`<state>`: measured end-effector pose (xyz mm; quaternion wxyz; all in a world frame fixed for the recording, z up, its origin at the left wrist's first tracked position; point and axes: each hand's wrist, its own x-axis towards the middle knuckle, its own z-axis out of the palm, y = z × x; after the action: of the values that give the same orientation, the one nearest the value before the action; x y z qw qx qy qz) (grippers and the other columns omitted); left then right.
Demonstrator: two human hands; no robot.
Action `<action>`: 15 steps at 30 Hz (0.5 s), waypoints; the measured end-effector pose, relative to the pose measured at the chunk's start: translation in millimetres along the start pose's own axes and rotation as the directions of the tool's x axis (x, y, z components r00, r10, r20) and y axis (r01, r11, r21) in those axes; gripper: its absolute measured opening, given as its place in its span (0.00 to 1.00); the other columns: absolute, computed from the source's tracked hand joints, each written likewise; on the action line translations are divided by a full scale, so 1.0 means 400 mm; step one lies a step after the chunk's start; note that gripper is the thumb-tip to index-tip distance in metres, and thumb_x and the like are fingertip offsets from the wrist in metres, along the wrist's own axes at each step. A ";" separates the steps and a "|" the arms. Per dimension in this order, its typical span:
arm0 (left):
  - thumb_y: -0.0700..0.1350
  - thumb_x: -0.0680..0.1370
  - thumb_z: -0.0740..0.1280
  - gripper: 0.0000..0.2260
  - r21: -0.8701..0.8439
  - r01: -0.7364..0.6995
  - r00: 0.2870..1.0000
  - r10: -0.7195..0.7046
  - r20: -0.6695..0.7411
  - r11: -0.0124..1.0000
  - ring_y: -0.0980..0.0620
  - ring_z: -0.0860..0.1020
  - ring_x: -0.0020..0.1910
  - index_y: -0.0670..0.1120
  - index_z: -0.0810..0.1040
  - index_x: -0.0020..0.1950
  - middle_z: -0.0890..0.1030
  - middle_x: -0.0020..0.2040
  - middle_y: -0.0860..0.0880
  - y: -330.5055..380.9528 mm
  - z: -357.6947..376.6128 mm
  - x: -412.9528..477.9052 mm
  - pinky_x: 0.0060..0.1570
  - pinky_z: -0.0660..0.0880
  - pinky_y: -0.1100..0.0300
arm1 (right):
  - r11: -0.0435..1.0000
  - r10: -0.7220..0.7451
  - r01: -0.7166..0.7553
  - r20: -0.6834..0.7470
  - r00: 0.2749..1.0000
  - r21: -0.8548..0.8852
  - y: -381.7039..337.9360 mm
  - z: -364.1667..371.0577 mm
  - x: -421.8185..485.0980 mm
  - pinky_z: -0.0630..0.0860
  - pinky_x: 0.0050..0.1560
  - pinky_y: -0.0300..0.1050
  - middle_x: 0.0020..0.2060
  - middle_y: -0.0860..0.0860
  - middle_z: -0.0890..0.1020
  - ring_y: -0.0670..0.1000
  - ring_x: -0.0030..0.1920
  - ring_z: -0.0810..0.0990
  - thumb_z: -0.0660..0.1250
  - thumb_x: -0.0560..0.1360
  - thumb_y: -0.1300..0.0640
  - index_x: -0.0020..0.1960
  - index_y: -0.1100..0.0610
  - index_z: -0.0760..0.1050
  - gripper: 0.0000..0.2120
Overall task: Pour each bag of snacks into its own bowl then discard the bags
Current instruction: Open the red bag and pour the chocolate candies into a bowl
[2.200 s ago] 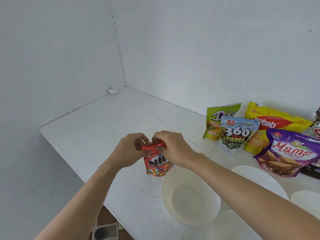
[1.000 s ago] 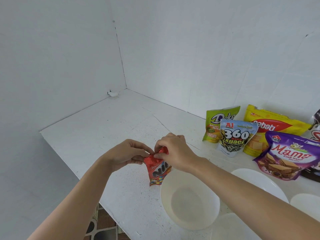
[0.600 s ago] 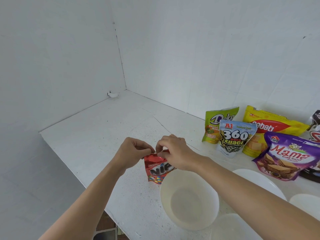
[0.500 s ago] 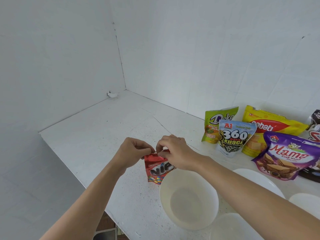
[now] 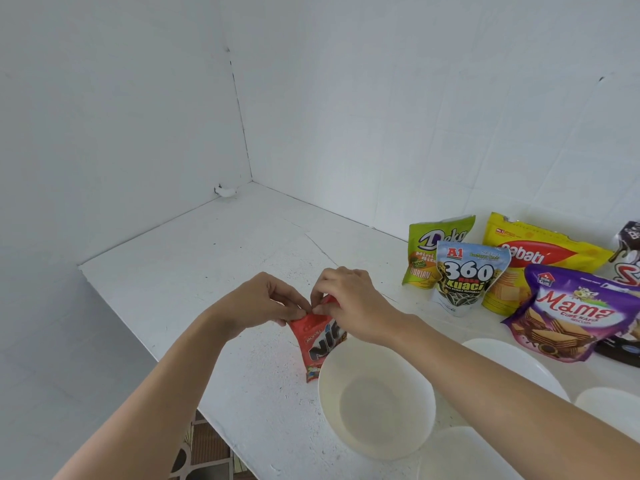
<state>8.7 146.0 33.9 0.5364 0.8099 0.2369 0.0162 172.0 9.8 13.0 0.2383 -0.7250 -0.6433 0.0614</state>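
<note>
A small red snack bag (image 5: 317,344) stands tilted on the white table, just left of an empty white bowl (image 5: 375,400). My left hand (image 5: 263,301) and my right hand (image 5: 346,301) both pinch its top edge, fingertips almost touching each other. Whether the bag's top is torn cannot be told. Along the back right stand a green bag (image 5: 424,252), a white sunflower-seed bag (image 5: 462,278), a yellow bag (image 5: 540,258) and a purple wafer bag (image 5: 571,315).
More white bowls sit at the right: one (image 5: 519,365) behind my right forearm, another (image 5: 613,407) at the frame's edge, one (image 5: 467,455) at the bottom. A dark bag (image 5: 628,251) is cut off at far right. The table's (image 5: 207,271) front-left edge drops to a tiled floor.
Both hands kept hold of the red bag's top while it tipped and shifted slightly; it now leans with its top to the left, against the bowl's rim.
</note>
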 end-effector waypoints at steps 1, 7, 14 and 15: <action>0.36 0.77 0.72 0.07 -0.038 0.004 1.000 -0.004 0.004 0.999 0.49 0.83 0.45 0.44 0.88 0.51 0.87 0.47 0.43 -0.005 0.000 -0.002 0.49 0.80 0.55 | 1.000 0.006 -0.006 -0.005 1.000 -0.003 0.000 -0.002 -0.001 0.57 0.71 0.54 0.49 0.40 0.75 0.45 0.57 0.71 0.69 0.78 0.51 0.48 0.48 0.80 0.02; 0.36 0.76 0.72 0.07 0.013 0.018 0.998 -0.017 -0.061 1.000 0.50 0.81 0.43 0.44 0.89 0.48 0.88 0.44 0.43 -0.001 0.012 0.002 0.46 0.78 0.56 | 0.999 0.005 -0.006 -0.024 1.000 -0.052 -0.009 0.004 -0.004 0.54 0.72 0.55 0.50 0.38 0.72 0.46 0.61 0.68 0.70 0.77 0.50 0.50 0.48 0.81 0.03; 0.37 0.74 0.72 0.08 0.059 0.047 0.989 -0.039 -0.142 0.997 0.52 0.77 0.38 0.48 0.89 0.42 0.87 0.40 0.43 0.011 0.022 0.010 0.42 0.75 0.58 | 0.985 -0.053 0.047 -0.035 0.998 -0.167 -0.010 -0.006 -0.006 0.54 0.55 0.49 0.52 0.39 0.76 0.47 0.60 0.65 0.69 0.77 0.48 0.51 0.46 0.81 0.04; 0.37 0.74 0.73 0.08 0.069 0.052 0.986 -0.040 -0.161 0.996 0.53 0.77 0.37 0.48 0.89 0.41 0.86 0.39 0.43 0.011 0.026 0.013 0.41 0.75 0.58 | 0.989 -0.047 0.043 -0.021 0.999 -0.144 -0.008 -0.010 -0.005 0.53 0.54 0.48 0.52 0.38 0.76 0.46 0.59 0.65 0.69 0.77 0.48 0.50 0.46 0.81 0.04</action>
<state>17.6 137.9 32.1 0.4863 0.8192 0.2980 0.0598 170.5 6.9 17.3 0.1948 -0.7263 -0.6592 0.0007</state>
